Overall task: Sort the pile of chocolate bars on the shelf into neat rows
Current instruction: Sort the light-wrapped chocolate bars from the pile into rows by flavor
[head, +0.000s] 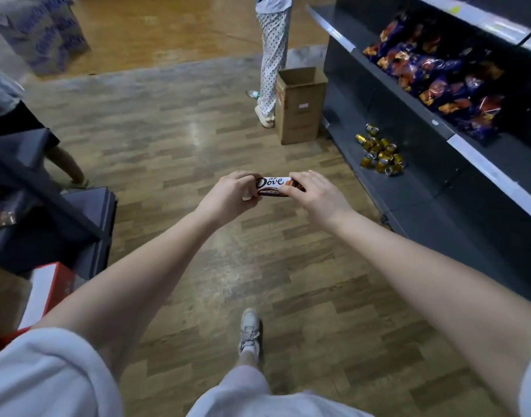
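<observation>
I hold one chocolate bar (273, 186), white and brown with "Dove" printed on it, out in front of me over the wooden floor. My left hand (231, 195) grips its left end with curled fingers. My right hand (317, 195) pinches its right end. The dark shelf (414, 115) stands to my right, away from both hands. A loose pile of purple and orange snack bags (438, 70) lies on its middle level. No pile of chocolate bars shows on the shelf.
Gold cans (380, 155) lie scattered on the shelf's bottom level. An open cardboard box (300, 103) stands at the shelf's far end beside a person in spotted trousers (271, 64). A dark display stand (56, 206) and a red-and-white box (47, 293) are at my left.
</observation>
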Demonstrator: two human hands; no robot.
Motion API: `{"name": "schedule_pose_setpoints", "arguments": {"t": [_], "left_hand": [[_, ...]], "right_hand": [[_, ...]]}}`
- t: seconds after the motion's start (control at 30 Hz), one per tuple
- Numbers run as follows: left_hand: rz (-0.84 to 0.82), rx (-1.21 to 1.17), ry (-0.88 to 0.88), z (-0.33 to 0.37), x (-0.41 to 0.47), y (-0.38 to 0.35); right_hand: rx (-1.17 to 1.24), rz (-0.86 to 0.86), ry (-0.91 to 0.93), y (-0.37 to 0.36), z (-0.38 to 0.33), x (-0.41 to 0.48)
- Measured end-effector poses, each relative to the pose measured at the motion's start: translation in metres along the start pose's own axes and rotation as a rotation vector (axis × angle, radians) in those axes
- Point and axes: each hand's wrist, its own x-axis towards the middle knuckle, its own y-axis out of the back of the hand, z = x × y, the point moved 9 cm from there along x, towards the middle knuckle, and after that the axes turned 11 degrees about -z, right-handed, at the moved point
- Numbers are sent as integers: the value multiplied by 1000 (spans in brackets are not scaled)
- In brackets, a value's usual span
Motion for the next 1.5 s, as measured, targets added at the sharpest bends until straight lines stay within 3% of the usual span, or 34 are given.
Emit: {"name": "schedule_pose_setpoints", "arguments": {"t": [0.33,0.67,1.03,1.5], "left_hand": [[-35,30,-179,-102,168,36],[-100,-4,-236,-151,330,-8],[-97,-27,-298,-105,557,-54],[-168,-61,-546,-45,779,-130]], "right_hand": [[93,43,-173,-36,120,140],[150,6,-290,-81,269,197],[82,31,-318,-60,491,208],[-19,53,-583,-65,707,189]]}}
